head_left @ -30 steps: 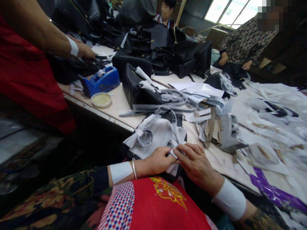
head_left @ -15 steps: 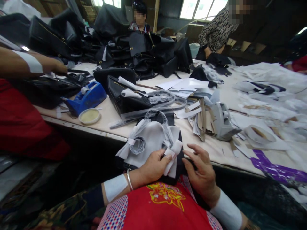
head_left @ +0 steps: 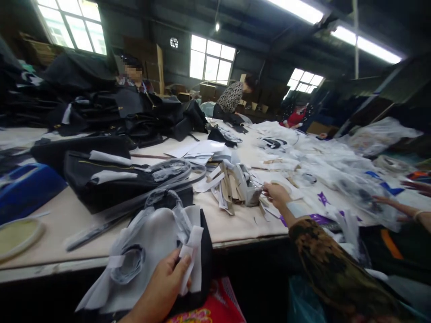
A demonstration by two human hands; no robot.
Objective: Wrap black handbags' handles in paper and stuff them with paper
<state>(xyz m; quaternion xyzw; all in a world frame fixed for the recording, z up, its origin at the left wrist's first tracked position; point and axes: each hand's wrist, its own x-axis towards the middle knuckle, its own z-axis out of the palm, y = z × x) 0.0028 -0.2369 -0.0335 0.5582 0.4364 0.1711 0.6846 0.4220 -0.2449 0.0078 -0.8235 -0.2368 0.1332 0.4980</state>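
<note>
Now mid-wrapping, the left hand [head_left: 166,280] clamps the paper-wrapped black bag [head_left: 158,251] against the desk [head_left: 232,224] edge, while the right hand [head_left: 274,193] – fingers closing, grip unclear – reaches beyond it to the cardboard scraps [head_left: 225,186], seemingly needing another piece.

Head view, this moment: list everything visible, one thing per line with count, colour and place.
wrapped bag: one, black under white wrap, near table edge
black handbags: several, left and far table
paper and card scraps: many, white and brown, table centre
tape dispenser: one, blue, far left
round dish: one, yellowish, left edge
co-workers: a few, far side
left hand: grips the wrapped bag
right hand: reaches into the scraps
</note>
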